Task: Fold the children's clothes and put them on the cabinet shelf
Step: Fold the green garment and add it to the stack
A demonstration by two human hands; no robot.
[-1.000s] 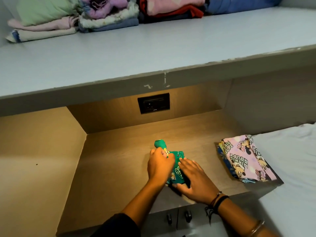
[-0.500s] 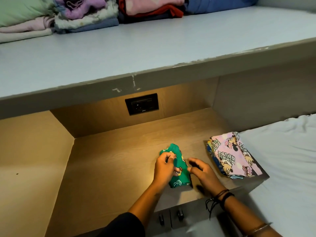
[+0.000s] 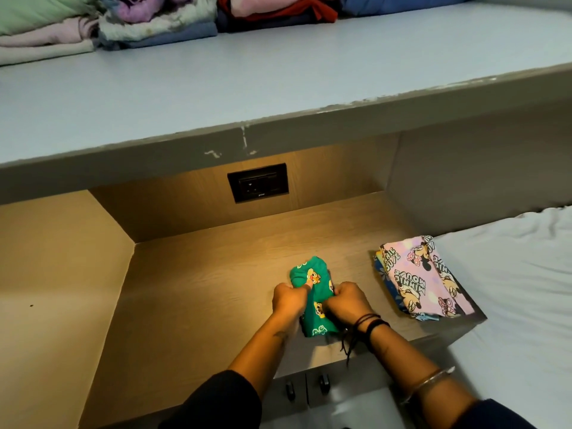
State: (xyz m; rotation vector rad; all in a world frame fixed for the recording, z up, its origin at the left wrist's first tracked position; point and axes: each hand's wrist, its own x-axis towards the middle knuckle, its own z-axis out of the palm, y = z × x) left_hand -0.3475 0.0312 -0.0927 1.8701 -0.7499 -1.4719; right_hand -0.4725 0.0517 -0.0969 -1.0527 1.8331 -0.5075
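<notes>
**A:** Wooden shelf point(image 3: 198, 305), under the grey upper shelf point(image 3: 278, 72); a folded pink printed garment point(image 3: 427, 280) sits at its right front corner. Likely fault?

**B:** The green garment point(image 3: 312, 274), near the front edge and left of the pink one, may spring open or slip off the edge if the grip slackens; the cloth looks soft.

**A:** Its look?

**B:** A narrow, bunched bundle with cartoon prints. Left hand point(image 3: 289, 300) and right hand point(image 3: 346, 301) each clutch its middle, fingers curled into the cloth.

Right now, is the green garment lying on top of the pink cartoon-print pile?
No, the green garment lies on the wooden shelf apart from the pink pile, gripped by the left hand and right hand.
</notes>
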